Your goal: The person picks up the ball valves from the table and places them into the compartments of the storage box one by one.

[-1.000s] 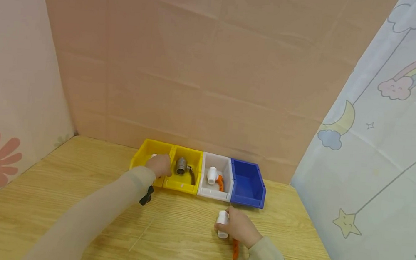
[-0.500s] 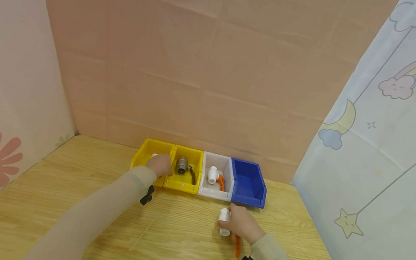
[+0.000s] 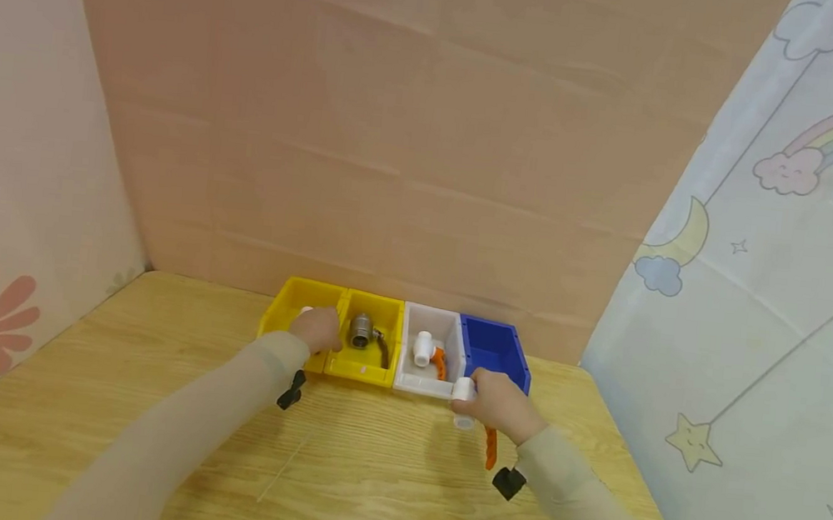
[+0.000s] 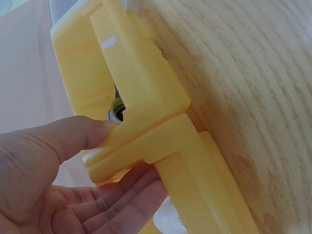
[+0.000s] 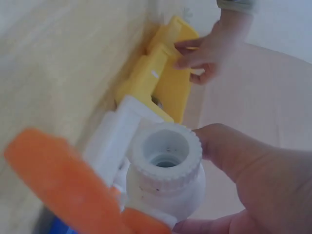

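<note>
My right hand (image 3: 506,404) holds a white plastic ball valve (image 3: 463,403) with an orange handle (image 3: 491,449), lifted over the front edges of the white bin (image 3: 425,386) and the blue bin (image 3: 492,349). In the right wrist view the threaded open end of that ball valve (image 5: 168,151) faces the camera. My left hand (image 3: 317,330) pinches the adjoining side walls of the left yellow bin (image 3: 298,292) and the second yellow bin (image 3: 368,374), thumb on one side, fingers on the other. A white part (image 4: 169,217) lies partly hidden behind those fingers.
A metal valve (image 3: 361,332) with a dark handle lies in the second yellow bin. Another white valve (image 3: 424,349) with an orange handle sits in the white bin. The bins stand in a row near the back of the wooden table (image 3: 351,471), before a beige backdrop (image 3: 410,167).
My right hand has raised the ball valve off the table and carried it forward to the fronts of the white and blue bins. The left hand has stayed in place.
</note>
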A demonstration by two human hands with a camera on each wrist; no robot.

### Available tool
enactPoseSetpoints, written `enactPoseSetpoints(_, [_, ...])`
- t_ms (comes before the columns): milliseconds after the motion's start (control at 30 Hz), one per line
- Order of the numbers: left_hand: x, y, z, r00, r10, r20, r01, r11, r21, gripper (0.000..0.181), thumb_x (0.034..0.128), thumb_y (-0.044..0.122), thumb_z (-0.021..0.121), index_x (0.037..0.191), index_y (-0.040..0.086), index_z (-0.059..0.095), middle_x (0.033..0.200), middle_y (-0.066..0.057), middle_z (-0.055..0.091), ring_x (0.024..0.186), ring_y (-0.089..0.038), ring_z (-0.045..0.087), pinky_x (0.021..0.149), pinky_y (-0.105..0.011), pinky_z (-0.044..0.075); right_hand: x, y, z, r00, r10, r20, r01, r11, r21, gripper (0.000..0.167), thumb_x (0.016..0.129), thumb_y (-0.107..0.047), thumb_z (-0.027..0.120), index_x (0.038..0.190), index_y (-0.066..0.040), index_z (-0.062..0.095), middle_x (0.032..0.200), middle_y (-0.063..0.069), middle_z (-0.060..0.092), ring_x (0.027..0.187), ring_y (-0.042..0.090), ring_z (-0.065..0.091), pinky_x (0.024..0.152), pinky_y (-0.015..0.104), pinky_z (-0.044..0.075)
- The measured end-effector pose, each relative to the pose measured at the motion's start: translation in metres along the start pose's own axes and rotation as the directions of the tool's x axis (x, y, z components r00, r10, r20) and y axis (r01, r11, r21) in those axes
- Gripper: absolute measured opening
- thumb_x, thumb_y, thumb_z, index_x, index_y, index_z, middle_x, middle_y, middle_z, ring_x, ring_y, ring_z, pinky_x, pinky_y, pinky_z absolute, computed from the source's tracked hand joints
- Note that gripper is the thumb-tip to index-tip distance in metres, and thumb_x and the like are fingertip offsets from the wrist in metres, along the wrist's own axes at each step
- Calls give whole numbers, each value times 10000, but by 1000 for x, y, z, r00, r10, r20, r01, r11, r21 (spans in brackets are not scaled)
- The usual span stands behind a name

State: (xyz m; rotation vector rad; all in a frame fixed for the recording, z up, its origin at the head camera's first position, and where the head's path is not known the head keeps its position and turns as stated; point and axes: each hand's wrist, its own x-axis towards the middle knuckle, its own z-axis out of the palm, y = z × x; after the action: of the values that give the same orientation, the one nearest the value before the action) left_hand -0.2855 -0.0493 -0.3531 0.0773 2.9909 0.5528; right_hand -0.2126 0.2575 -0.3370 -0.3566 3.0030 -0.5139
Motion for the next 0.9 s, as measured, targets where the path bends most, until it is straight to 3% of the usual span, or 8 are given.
enactPoseSetpoints(300, [2, 0, 0, 1000, 12, 10, -12, 1000, 3, 222, 820, 165, 735, 937, 27, 606, 705, -48, 611, 606, -192, 547, 549, -283, 446, 27, 1, -42, 1000, -4, -19, 3, 999, -52, 324, 820, -340, 732, 800, -45, 598, 691, 36, 570, 583, 158, 523, 554, 268, 428])
enactPoseSetpoints(467, [2, -1, 0, 1000, 5, 12, -5, 1000, -8, 214, 824, 153, 733, 937, 28, 600, 697, -46, 597, 595, -183, 538, 547, -275, 441, 46, 3, -55, 1000, -4, -7, 3, 996, -90, 354, 823, -359, 724, 726, -35, 620, 599, 51, 587, 474, 148, 523, 511, 261, 428])
enactPoseSetpoints(700, [2, 0, 0, 1000, 5, 15, -5, 1000, -25, 151, 820, 139, 726, 721, 70, 637, 561, -3, 525, 508, -149, 474, 493, -261, 403, 69, 11, -71, 1000, 22, 8, -22, 998, -50, 390, 814, -346, 736, 992, -7, 659, 663, 94, 634, 451, 162, 534, 473, 261, 438])
enactPoseSetpoints(767, [3, 0, 0, 1000, 5, 16, -5, 1000, -25, 167, 821, 139, 727, 702, 79, 627, 547, 1, 516, 499, -146, 469, 489, -259, 401, 75, 13, -76, 997, 63, 33, -62, 998, -32, 386, 822, -350, 727, 925, 12, 641, 652, 100, 623, 442, 165, 532, 451, 256, 435])
enactPoseSetpoints(900, [5, -2, 0, 1000, 9, 12, -9, 1000, -20, 148, 821, 147, 728, 745, 72, 626, 566, -6, 532, 509, -152, 479, 496, -260, 406, 86, 19, -84, 997, 68, 20, -68, 997, 28, 379, 825, -308, 724, 915, 37, 594, 630, 61, 542, 441, 163, 500, 434, 244, 419])
